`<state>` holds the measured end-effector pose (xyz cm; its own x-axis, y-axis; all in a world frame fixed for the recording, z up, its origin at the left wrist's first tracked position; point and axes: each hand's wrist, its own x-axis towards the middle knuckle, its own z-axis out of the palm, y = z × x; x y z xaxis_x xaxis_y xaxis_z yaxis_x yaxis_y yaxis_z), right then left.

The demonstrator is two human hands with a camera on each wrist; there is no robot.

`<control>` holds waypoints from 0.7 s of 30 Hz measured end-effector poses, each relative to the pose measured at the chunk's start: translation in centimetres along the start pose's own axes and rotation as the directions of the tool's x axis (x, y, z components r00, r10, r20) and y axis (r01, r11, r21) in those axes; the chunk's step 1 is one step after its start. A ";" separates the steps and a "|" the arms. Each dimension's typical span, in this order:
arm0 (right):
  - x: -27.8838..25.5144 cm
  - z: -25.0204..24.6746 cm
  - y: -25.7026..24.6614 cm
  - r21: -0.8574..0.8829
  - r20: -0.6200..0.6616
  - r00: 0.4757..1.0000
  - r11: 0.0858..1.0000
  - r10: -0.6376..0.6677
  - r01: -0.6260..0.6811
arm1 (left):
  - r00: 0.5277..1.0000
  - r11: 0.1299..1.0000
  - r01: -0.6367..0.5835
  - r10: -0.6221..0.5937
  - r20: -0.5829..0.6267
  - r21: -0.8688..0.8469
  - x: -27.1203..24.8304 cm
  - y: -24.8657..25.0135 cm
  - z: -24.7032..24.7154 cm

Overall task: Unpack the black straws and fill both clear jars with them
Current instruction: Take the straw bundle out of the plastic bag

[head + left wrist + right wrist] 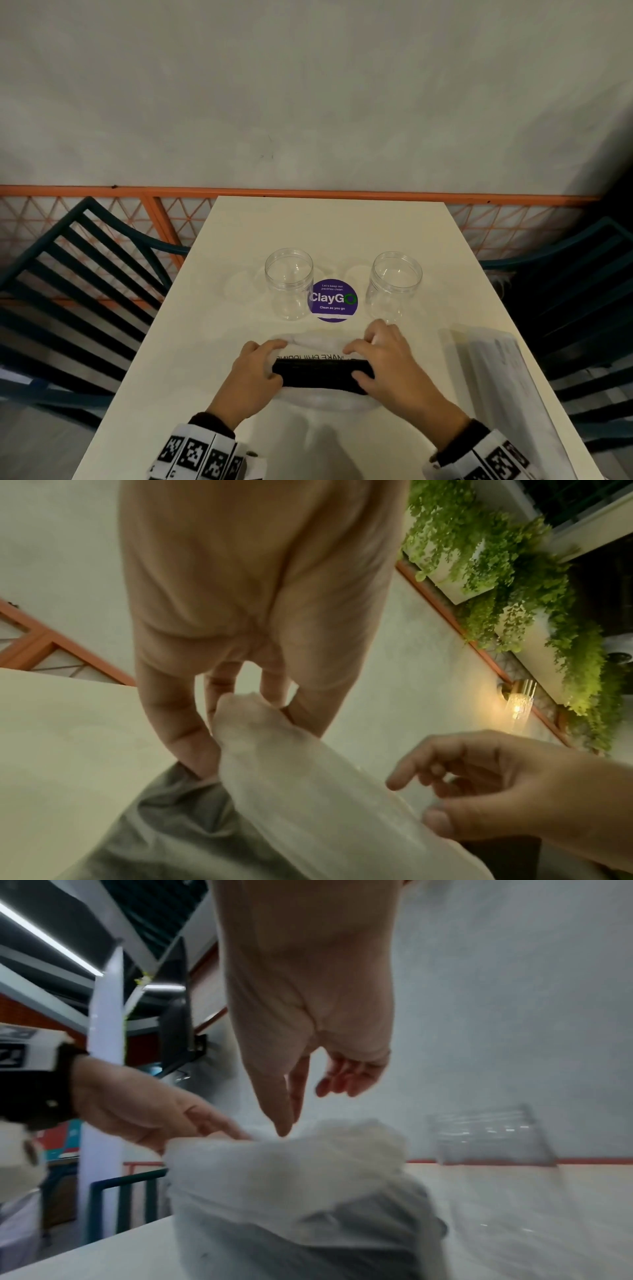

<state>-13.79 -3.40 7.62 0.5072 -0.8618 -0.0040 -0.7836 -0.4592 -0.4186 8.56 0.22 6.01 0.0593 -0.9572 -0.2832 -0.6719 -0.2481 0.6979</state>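
A bundle of black straws (pixel 322 373) lies crosswise inside a translucent plastic bag (pixel 325 399) on the white table (pixel 212 308), close to me. My left hand (pixel 270 359) grips the bag's left end, and its fingers (pixel 171 723) pinch the bunched film (pixel 260 729). My right hand (pixel 356 363) curls round the right end, thumb in front and fingers behind; its thumb and forefinger (pixel 281 1118) meet on the bag's top (pixel 308 1150). Two clear jars (pixel 288 284) (pixel 394 287) stand upright, uncapped and with nothing inside, beyond the bag.
A round purple sticker (pixel 334 301) sits between the jars. A flat clear packet (pixel 496 370) lies along the table's right edge. Dark slatted chairs (pixel 68 274) (pixel 582 291) flank the table. An orange lattice rail (pixel 171 212) and a grey wall close the far end.
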 end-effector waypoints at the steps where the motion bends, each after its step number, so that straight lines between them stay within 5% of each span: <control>1: 0.3 0.3 -1.0 0.051 -0.015 0.997 0.996 -0.072 0.073 | 1.000 1.000 -0.026 0.026 -0.009 -0.009 -0.1 0.2 -0.1; 4: 1.5 2.0 -3.3 0.092 0.094 0.979 0.980 -0.182 0.174 | 0.995 0.995 -0.086 0.084 -0.045 -0.050 -0.5 1.0 -0.1; 8: 3.0 3.4 -3.9 0.020 0.178 0.968 0.984 -0.177 0.176 | 0.983 0.982 -0.157 0.146 -0.107 -0.106 -1.3 1.8 -0.2; 17: 4.1 0.9 -2.5 0.227 0.029 0.986 0.962 -0.164 0.154 | 0.938 0.843 -0.343 0.285 -0.198 -0.414 -2.0 2.4 -2.8; 19: 3.9 0.2 -2.0 0.318 0.009 0.992 0.941 -0.126 0.116 | 0.938 0.884 -0.323 0.251 -0.240 -0.338 -1.8 1.3 -3.6; 21: 3.4 -0.1 -1.5 0.453 -0.013 0.995 0.887 -0.094 0.090 | 0.969 0.929 -0.227 0.188 -0.158 -0.291 -1.6 -0.1 -4.0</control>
<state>-10.93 -5.68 8.33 0.5741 -0.8174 0.0476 -0.4864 -0.3873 -0.7832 11.45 1.21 9.00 0.0479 -0.9981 -0.0396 -0.4229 -0.0562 0.9045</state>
